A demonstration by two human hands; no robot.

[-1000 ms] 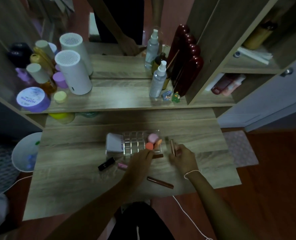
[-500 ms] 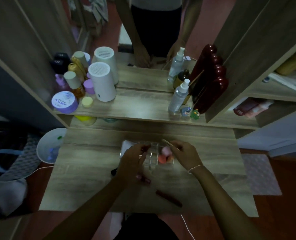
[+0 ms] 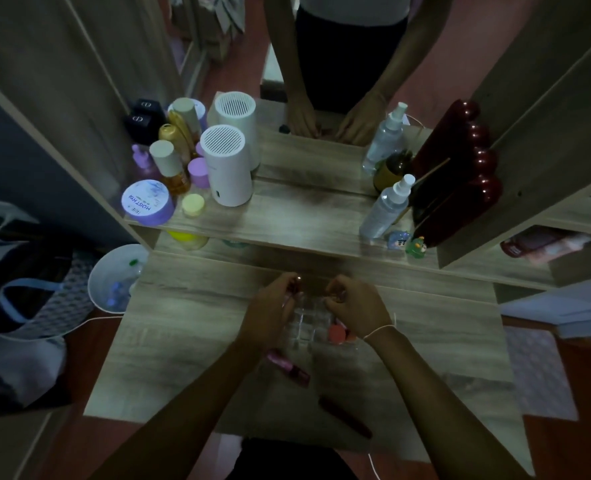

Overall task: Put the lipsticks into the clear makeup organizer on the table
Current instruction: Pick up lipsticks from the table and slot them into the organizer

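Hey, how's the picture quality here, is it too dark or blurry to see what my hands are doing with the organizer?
Head view: dim and underexposed; the left hand and right hand are soft with blur over the clear organizer, whose walls barely show; wide-angle distortion bows the shelf edges; the mirror doubles the bottles; the dark lipstick on the table stays readable.

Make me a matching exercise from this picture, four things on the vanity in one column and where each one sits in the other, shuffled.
Things:
1. purple round tin
2. dark red lipstick
3. clear makeup organizer
4. green figurine

Places:
A. between the two hands, on the table
B. left end of the shelf, by the bottles
C. right end of the shelf, by the spray bottle
D. alone on the table, near its front edge

Pairs: 1-B, 2-D, 3-A, 4-C
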